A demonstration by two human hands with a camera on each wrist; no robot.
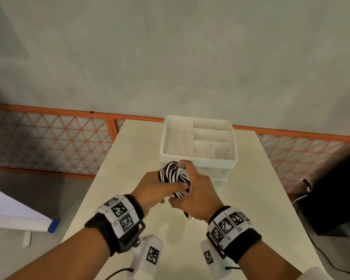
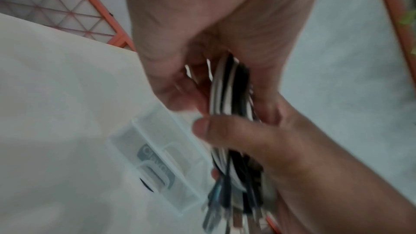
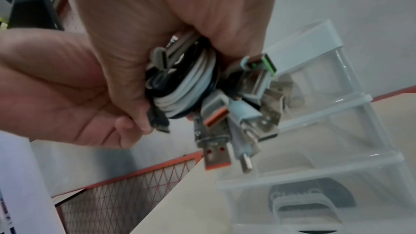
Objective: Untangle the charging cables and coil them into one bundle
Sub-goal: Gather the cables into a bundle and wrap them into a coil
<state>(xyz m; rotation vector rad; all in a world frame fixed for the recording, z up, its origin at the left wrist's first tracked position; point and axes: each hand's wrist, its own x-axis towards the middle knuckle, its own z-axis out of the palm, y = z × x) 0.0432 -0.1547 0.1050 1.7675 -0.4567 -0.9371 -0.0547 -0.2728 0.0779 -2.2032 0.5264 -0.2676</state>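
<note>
Both hands grip the coiled bundle of black and white charging cables above the cream table: left hand and right hand wrap it. Loose plugs apparently hang beneath, before the clear plastic drawer unit.

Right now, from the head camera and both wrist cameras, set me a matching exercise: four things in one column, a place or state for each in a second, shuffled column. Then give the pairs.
Things
1. black-and-white coiled cable bundle
2. white plastic organiser with divided compartments
3. cream rectangular table
4. cluster of USB plugs

Places or states
A. stands on the far part of the table
B. gripped by the left hand and right hand together
C. dangles below the coil
D. carries the organiser

Pairs: 1-B, 2-A, 3-D, 4-C
</note>
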